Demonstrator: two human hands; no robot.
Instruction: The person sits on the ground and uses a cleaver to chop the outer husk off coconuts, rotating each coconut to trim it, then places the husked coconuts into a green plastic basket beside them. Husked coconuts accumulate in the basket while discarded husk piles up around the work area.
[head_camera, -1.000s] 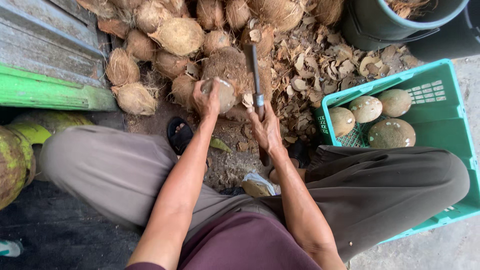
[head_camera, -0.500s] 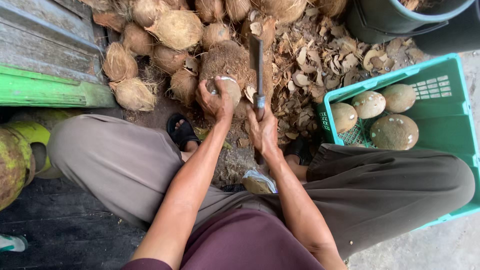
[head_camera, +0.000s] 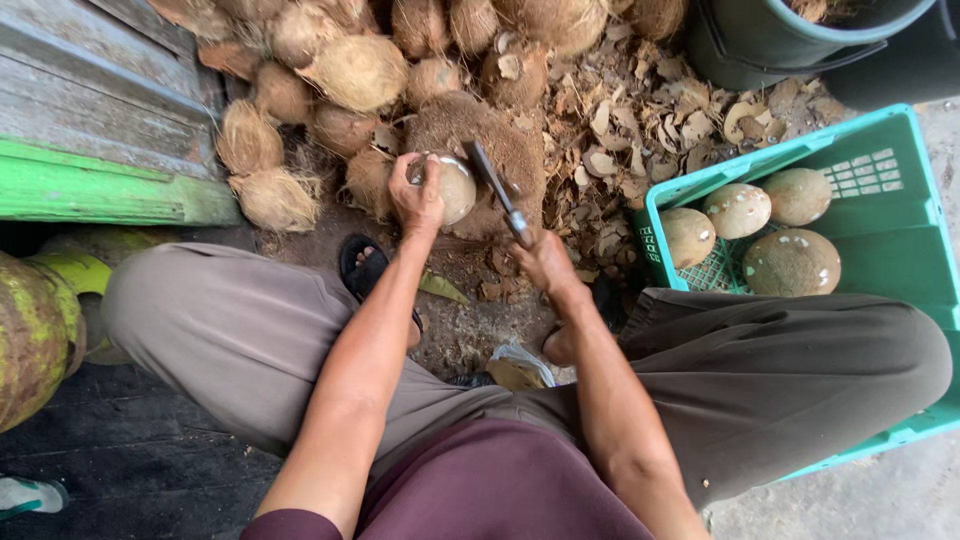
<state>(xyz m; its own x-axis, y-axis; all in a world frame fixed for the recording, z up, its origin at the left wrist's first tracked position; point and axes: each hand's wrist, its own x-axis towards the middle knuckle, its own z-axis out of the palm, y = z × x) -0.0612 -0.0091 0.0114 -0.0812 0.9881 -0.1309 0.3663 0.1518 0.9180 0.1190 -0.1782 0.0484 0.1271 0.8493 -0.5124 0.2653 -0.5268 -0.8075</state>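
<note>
My left hand (head_camera: 417, 196) grips a pale, mostly husked coconut (head_camera: 458, 190) and holds it against a big brown husk-covered block (head_camera: 510, 150). In my right hand (head_camera: 545, 262) is a dark-bladed knife (head_camera: 494, 180) held by its handle, the blade slanting up and left so that it rests on the coconut's right side. I sit low with both knees spread in grey trousers, and both arms reach forward between them.
A pile of unhusked brown coconuts (head_camera: 360, 70) lies ahead, with husk chips (head_camera: 640, 130) scattered to the right. A green plastic crate (head_camera: 880, 250) at right holds several peeled coconuts (head_camera: 792, 262). There is a dark bin (head_camera: 780, 40) at top right and a green wooden ledge (head_camera: 110, 190) at left.
The knife blade has tilted from upright to slanting left onto the coconut. My right hand shifted slightly right and my left hand turned the coconut.
</note>
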